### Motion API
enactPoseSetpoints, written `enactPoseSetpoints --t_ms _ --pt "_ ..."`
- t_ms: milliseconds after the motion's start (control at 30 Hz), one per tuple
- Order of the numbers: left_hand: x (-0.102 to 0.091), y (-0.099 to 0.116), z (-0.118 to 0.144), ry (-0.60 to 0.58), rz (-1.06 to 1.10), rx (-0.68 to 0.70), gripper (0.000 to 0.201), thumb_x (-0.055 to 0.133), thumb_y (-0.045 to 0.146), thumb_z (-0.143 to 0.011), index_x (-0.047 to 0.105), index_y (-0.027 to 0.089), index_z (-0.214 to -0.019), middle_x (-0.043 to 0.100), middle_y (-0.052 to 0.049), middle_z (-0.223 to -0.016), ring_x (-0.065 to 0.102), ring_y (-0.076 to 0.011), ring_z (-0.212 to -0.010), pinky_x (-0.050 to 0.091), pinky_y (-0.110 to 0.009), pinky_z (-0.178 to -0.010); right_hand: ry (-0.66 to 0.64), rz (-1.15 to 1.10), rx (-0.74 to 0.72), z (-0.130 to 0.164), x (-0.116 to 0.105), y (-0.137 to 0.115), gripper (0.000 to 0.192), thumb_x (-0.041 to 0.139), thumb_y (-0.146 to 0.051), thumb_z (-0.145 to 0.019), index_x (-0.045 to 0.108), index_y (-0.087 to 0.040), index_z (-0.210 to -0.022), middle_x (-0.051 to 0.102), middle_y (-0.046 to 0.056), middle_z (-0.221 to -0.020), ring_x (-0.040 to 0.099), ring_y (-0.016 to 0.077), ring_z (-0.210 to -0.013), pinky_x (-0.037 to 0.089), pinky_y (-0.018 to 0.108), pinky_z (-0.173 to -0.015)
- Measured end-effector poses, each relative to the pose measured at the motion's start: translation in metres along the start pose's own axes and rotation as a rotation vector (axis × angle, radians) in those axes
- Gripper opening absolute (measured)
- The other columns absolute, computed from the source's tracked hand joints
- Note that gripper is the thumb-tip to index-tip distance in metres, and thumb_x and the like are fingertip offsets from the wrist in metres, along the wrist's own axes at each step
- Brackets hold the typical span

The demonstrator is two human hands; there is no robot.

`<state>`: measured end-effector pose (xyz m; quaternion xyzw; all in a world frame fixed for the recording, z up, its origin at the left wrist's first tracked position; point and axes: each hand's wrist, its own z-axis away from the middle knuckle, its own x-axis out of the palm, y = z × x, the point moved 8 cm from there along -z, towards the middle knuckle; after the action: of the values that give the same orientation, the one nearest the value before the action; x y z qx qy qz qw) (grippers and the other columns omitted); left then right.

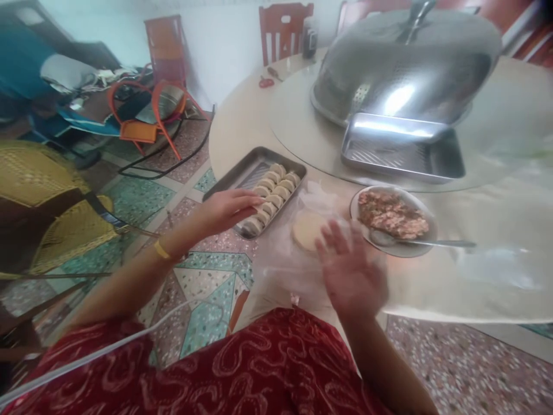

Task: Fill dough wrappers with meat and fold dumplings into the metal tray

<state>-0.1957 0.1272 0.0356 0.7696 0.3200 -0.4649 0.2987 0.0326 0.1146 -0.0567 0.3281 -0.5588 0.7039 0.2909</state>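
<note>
A round pale table point(242, 124) stands over a speckled floor point(203, 291) patterned in green and pink. The left hand point(227, 210) rests on the dumplings point(272, 193) in a metal tray point(242, 170) — whether it grips one I cannot tell. The right hand point(348, 271), fingers spread, hovers blurred beside a dough round point(306, 230). Behind — a meat bowl point(391, 216), a steel dome point(406, 63), chairs point(283, 29).

Beneath me lies a speckled terrazzo floor point(203, 300) with green panels; red wooden chairs point(283, 29) line my pale wall point(220, 40).
</note>
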Motion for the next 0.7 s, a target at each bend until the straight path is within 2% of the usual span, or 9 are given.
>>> enactPoseSetpoints --t_ms 133,233,433,567,700 --pt "0.034 -0.053 -0.001 -0.151 -0.104 -0.014 0.026 0.049 0.028 -0.099 0.069 0.016 -0.111 0.073 -0.011 -0.111 0.070 -0.0162 -0.096 0.056 -0.026 -0.083 0.119 0.101 -0.241 0.001 -0.037 -0.029 0.048 0.038 -0.060 -0.089 0.062 -0.036 -0.123 0.068 0.001 -0.127 0.055 0.0249 -0.130 0.024 0.057 -0.118" --pt "0.059 -0.070 0.002 -0.257 -0.173 0.004 0.025 0.051 0.024 -0.098 0.067 0.017 -0.114 0.071 -0.011 -0.115 0.068 -0.0166 -0.098 0.055 -0.027 -0.083 0.167 0.184 -0.303 0.004 -0.055 -0.033 0.048 0.037 -0.060 -0.088 0.063 -0.039 -0.122 0.067 -0.001 -0.129 0.053 0.0251 -0.132 0.022 0.058 -0.118" --pt "0.073 -0.081 0.010 -0.343 -0.260 0.017 0.028 0.051 0.019 -0.097 0.062 0.017 -0.122 0.067 -0.011 -0.121 0.065 -0.0184 -0.103 0.052 -0.028 -0.084 0.201 0.246 -0.359 0.003 -0.061 -0.034 0.046 0.036 -0.059 -0.089 0.064 -0.040 -0.120 0.067 -0.001 -0.128 0.052 0.0252 -0.133 0.019 0.060 -0.119" --pt "0.074 -0.082 0.007 -0.338 -0.299 -0.012 0.027 0.050 0.022 -0.098 0.062 0.016 -0.121 0.067 -0.010 -0.113 0.064 -0.0172 -0.094 0.050 -0.025 -0.075 0.201 0.214 -0.351 -0.001 -0.061 -0.033 0.046 0.037 -0.058 -0.088 0.064 -0.038 -0.120 0.067 -0.001 -0.129 0.053 0.0251 -0.132 0.019 0.060 -0.120" --pt "0.076 -0.079 0.003 -0.380 -0.334 -0.047 0.025 0.049 0.023 -0.098 0.064 0.017 -0.118 0.065 -0.009 -0.106 0.062 -0.0153 -0.089 0.047 -0.023 -0.071 0.196 0.212 -0.339 -0.002 -0.064 -0.032 0.047 0.036 -0.058 -0.089 0.064 -0.039 -0.121 0.067 -0.002 -0.129 0.053 0.0244 -0.132 0.018 0.059 -0.120"
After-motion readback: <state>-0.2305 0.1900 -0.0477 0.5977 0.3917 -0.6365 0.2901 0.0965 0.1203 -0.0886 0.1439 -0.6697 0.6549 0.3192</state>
